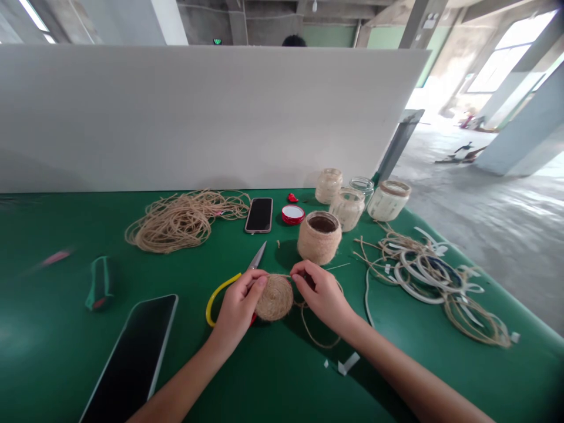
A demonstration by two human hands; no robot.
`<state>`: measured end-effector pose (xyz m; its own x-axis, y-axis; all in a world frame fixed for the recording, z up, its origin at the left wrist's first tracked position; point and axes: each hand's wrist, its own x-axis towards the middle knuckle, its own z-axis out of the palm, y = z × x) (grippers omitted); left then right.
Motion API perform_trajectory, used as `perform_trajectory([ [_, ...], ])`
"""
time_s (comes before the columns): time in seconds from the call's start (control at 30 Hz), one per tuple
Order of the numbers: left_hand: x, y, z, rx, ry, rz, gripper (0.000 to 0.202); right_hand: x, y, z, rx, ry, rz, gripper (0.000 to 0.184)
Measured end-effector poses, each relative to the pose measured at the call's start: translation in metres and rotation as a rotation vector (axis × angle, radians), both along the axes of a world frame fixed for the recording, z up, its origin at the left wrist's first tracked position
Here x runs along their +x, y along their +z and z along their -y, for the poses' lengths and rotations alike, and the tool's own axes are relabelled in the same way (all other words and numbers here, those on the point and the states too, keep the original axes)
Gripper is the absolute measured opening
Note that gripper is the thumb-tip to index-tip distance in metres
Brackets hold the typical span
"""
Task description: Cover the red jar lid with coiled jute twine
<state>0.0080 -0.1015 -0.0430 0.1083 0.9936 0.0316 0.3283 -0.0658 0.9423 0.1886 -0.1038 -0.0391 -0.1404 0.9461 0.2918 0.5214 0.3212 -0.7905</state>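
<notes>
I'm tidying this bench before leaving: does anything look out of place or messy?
Yes. At the right of the green table, loose tan jute twine is snarled through flat white strips coiled into rings, an untidy tangle. A small white scrap also lies loose below the right hand.

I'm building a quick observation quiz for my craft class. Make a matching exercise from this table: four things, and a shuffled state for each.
Things:
1. Twine-wrapped jar
2. Red lid
3. Scissors
4. Twine disc

States:
A. Touched by the left hand and right hand
B. Blades pointing away, yellow handle showing
C. Standing upright, open at the top
D. Lying with its white face up

Pairs: 1-C, 2-D, 3-B, 4-A
</notes>
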Motion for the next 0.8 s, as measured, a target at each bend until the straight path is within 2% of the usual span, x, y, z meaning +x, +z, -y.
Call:
perform_trajectory([
  [0.27,-0.0007,0.0003,0.0002,0.008,-0.009,-0.013,0.032,0.0007,-0.0017,-0.0007,-0.010,-0.004,0.046,0.010],
  [0.53,-0.0020,0.0016,0.0002,0.084,0.010,-0.132,0.033,0.0012,-0.0005,-0.0007,-0.004,-0.022,0.080,0.011],
  [0.8,-0.0026,0.0031,0.0012,0.093,0.023,-0.126,0.032,-0.0005,0.0006,0.0010,0.000,-0.033,0.078,0.012],
])
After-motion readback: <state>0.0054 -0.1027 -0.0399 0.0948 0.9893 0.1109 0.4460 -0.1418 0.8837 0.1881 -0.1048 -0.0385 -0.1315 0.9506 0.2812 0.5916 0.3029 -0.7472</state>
